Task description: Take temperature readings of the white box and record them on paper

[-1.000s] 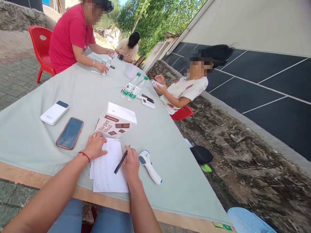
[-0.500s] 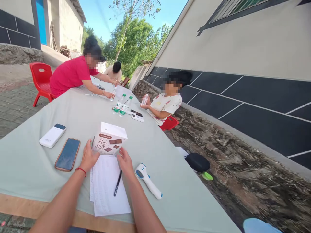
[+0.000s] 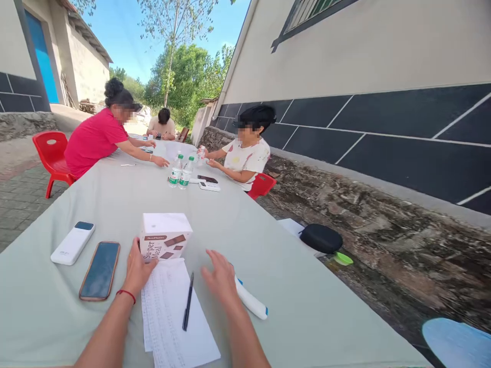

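Observation:
My left hand point(image 3: 138, 267) rests against the left side of a white box point(image 3: 164, 240) printed "Super Meal" with pictures of brown bars. Its fingers lie along the box's side and the thumb is at the lower front edge. My right hand point(image 3: 219, 276) is off the box, fingers apart and holding nothing. It partly covers a white and blue infrared thermometer point(image 3: 251, 301); whether they touch I cannot tell. Between my forearms lie printed paper sheets point(image 3: 169, 312), their top edge at the foot of the box. A black pen point(image 3: 188, 301) lies across them.
Left of my hands are a phone point(image 3: 100, 271) and a white power bank point(image 3: 72, 243). Farther along the cloth-covered table point(image 3: 307, 317) stand two water bottles point(image 3: 181, 174), near another phone point(image 3: 207, 179). Several people sit or lean at the table. A black case point(image 3: 321, 238) is beyond its right edge.
My right hand has left the box and moved right, over the thermometer. My left hand stays at the box. The person on the right has lowered a bottle toward the table. The view has shifted.

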`<state>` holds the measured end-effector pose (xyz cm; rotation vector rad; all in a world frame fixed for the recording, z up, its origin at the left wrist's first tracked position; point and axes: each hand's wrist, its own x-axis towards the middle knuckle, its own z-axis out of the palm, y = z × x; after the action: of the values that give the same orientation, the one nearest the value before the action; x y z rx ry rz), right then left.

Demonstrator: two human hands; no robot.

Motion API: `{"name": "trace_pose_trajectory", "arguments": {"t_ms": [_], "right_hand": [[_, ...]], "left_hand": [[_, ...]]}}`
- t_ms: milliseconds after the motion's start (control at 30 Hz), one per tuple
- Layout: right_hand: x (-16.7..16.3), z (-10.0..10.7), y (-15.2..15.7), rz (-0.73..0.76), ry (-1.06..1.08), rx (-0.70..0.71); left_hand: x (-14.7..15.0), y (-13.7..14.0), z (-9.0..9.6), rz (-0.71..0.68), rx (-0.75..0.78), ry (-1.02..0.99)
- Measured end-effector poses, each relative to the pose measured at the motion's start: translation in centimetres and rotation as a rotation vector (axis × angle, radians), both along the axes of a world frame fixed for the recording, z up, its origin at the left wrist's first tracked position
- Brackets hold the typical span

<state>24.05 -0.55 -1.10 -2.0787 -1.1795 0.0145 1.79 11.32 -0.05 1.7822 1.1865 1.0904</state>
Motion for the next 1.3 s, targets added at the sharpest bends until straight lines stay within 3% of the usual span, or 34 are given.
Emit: {"name": "trace_pose_trajectory", "arguments": {"t_ms": [100, 167, 233, 300, 400, 467, 533, 633, 800, 1300], "right_hand": [[2.5, 0.4, -3.5, -0.206, -0.145, -0.305], [3.7, 0.6, -5.3, -0.186, -0.123, -0.509], [4.3, 0.9, -5.9, -0.129, -0.063, -0.565], [4.1, 1.2, -5.5, -0.123, 0.032, -0.428], [2.0, 2.4, -3.2, -0.117, 0.343, 0.019], [-0.5, 3.7, -1.2, 0.032, 0.665, 0.314], [-3.2, 5.1, 0.7, 0.234, 0.950, 0.469], [-6.7, 6.3, 2.6, 0.390, 1.068, 0.577], [-9.2, 5.8, 3.0, 0.391, 0.904, 0.619], [-8.3, 7.0, 1.5, 0.387, 0.814, 0.531]], "left_hand": [[-0.2, 0.2, 0.4, 0.014, -0.043, 0.067], [-0.1, 0.1, 0.9, 0.029, -0.045, 0.055], [-0.2, 0.1, 1.4, 0.052, -0.059, -0.056], [-0.3, 0.2, 2.0, 0.064, -0.100, -0.227], [-0.7, 0.4, 2.8, 0.003, -0.156, -0.411], [-0.7, 0.5, 3.2, 0.001, -0.149, -0.401], [-0.7, 0.7, 3.3, 0.027, -0.113, -0.324], [-0.6, 0.9, 3.2, 0.016, -0.076, -0.209], [-0.6, 1.0, 3.6, 0.000, -0.068, -0.166], [0.0, 0.3, 3.7, -0.080, -0.042, -0.152]]}}
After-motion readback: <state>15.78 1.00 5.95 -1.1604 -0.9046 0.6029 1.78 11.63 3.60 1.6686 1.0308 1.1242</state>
